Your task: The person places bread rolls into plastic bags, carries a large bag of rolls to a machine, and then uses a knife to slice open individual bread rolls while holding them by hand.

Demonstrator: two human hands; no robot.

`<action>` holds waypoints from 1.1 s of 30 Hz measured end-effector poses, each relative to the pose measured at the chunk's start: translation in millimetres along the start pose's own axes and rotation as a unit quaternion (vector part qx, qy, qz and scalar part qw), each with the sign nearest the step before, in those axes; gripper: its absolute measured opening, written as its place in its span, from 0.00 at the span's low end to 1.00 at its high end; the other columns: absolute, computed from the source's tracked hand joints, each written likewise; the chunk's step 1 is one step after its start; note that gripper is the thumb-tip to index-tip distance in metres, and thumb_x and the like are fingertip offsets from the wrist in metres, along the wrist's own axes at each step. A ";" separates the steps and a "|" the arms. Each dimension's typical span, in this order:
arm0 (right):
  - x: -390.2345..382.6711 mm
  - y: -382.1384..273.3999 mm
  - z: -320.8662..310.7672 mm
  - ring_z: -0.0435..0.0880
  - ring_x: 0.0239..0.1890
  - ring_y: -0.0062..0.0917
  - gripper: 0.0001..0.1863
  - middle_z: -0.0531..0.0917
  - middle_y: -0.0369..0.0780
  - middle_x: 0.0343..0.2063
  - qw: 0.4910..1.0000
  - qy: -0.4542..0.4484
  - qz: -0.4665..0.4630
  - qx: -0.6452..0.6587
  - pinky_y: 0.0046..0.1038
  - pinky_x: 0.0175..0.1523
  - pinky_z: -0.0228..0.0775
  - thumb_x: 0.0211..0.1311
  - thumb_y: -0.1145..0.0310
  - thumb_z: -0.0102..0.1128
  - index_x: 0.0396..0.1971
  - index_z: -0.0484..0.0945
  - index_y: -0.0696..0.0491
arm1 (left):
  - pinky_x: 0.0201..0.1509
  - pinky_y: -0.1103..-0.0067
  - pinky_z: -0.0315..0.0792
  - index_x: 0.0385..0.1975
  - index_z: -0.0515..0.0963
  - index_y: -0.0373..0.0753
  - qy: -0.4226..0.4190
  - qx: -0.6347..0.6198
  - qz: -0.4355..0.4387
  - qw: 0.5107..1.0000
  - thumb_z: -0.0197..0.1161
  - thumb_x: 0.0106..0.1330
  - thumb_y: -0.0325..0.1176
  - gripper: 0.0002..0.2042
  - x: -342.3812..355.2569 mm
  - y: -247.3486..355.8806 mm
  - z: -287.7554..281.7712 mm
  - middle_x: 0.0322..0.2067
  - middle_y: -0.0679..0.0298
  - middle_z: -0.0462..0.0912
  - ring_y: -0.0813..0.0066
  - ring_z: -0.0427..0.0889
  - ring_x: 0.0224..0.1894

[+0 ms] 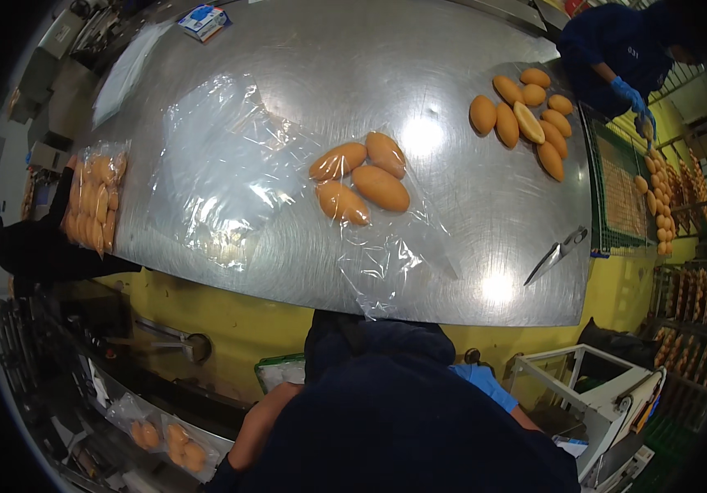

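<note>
A blue glove covers my right hand [485,384], held low beside my body at the table's front side; its fingers cannot be made out. My bare left forearm [265,421] bends in toward my body, and the left hand is hidden there. In front of me on the metal table [452,49], several oval golden-brown bread rolls [381,188] lie together at a clear plastic bag [382,263]. Neither hand touches them. More empty clear bags [222,181] are spread flat to their left. Scissors [556,255] rest near the right front corner.
Several loose rolls [507,123] lie at the far right, one showing a pale side. Beyond them a blue-gloved co-worker [616,57] reaches over green crates [616,185]. On the left, another person holds a packed bag of rolls [94,197]. A small box [204,22] stands far left.
</note>
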State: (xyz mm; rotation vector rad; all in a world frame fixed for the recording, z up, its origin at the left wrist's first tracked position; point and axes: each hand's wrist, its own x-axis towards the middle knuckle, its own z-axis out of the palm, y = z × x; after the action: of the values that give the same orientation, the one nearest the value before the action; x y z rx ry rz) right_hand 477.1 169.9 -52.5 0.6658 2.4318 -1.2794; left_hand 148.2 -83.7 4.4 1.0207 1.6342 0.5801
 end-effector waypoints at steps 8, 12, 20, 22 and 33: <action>10.2 -48.0 -55.9 0.77 0.26 0.42 0.09 0.76 0.44 0.21 0.997 -0.051 -0.021 0.060 0.37 0.29 0.68 0.54 0.63 0.53 0.22 0.73 0.53 | 0.33 0.68 0.71 0.25 0.76 0.31 -0.100 -0.123 0.063 0.985 0.60 0.50 0.34 0.11 15.2 -2.9 -22.7 0.24 0.48 0.79 0.52 0.80 0.30; 9.8 -39.4 -59.9 0.77 0.25 0.41 0.08 0.76 0.44 0.21 0.995 -0.038 -0.031 0.083 0.36 0.29 0.68 0.54 0.65 0.54 0.22 0.73 0.53 | 0.31 0.68 0.69 0.25 0.76 0.31 -0.207 -0.027 0.017 0.978 0.60 0.50 0.34 0.10 46.1 19.3 -50.0 0.24 0.48 0.78 0.53 0.79 0.28; 55.6 -37.7 -92.5 0.79 0.27 0.23 0.07 0.79 0.40 0.24 0.927 -0.010 0.086 0.366 0.28 0.34 0.71 0.56 0.67 0.55 0.27 0.79 0.54 | 0.36 0.68 0.70 0.27 0.74 0.39 0.077 0.166 0.055 0.982 0.58 0.60 0.43 0.13 158.2 76.7 -56.3 0.25 0.57 0.75 0.57 0.77 0.30; 76.1 -47.3 -98.4 0.80 0.28 0.25 0.08 0.80 0.40 0.25 0.949 -0.005 0.120 0.292 0.27 0.36 0.71 0.56 0.65 0.55 0.28 0.78 0.54 | 0.39 0.68 0.69 0.31 0.75 0.42 0.119 0.150 0.193 0.962 0.62 0.58 0.45 0.13 195.0 60.6 -26.3 0.31 0.60 0.74 0.59 0.75 0.37; 157.5 -63.2 -68.4 0.78 0.31 0.36 0.09 0.78 0.44 0.29 0.993 0.013 -0.037 0.108 0.33 0.40 0.70 0.58 0.64 0.50 0.30 0.77 0.53 | 0.43 0.68 0.66 0.32 0.73 0.39 0.193 0.034 0.194 0.961 0.56 0.61 0.33 0.05 253.4 31.3 -2.6 0.32 0.60 0.71 0.59 0.72 0.38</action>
State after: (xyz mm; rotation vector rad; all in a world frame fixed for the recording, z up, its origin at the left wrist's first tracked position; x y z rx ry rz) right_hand 306.6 235.9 -46.1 0.6558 2.3792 -1.5905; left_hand 140.8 147.8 -103.2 1.3560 1.8071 1.0440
